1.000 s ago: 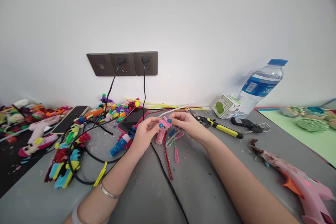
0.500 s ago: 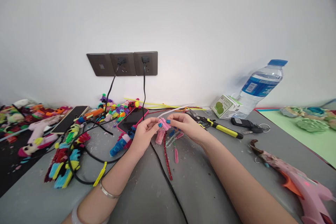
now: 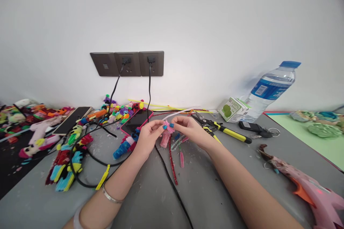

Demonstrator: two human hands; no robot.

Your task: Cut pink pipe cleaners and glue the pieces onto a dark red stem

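Observation:
Between my two hands is a pink pipe-cleaner piece [image 3: 165, 138], its lower part hanging in a bundle above the table. My left hand [image 3: 147, 136] pinches it from the left with thumb and forefinger. From the right, my right hand [image 3: 189, 128] pinches its top edge, the two thumbs nearly touching. Below them lies a red tinsel stem [image 3: 172, 164]. Close by on the table are a small pink loop on a green stem [image 3: 182, 159] and a pale glittery stem [image 3: 176, 144]. My fingers cover part of the pink piece.
Yellow-handled pliers [image 3: 233, 134], a car key [image 3: 255, 128], a juice carton [image 3: 231, 109] and a tilted water bottle [image 3: 271, 89] stand right. A pink glue gun [image 3: 306, 182] lies near right. Left are pipe-cleaner figures [image 3: 67, 164], two phones [image 3: 135, 121] and black cables [image 3: 174, 193].
Both hands keep their pinch on the pink piece, with only slight finger movement. The whole view has shifted a little, so things on the right appear farther right.

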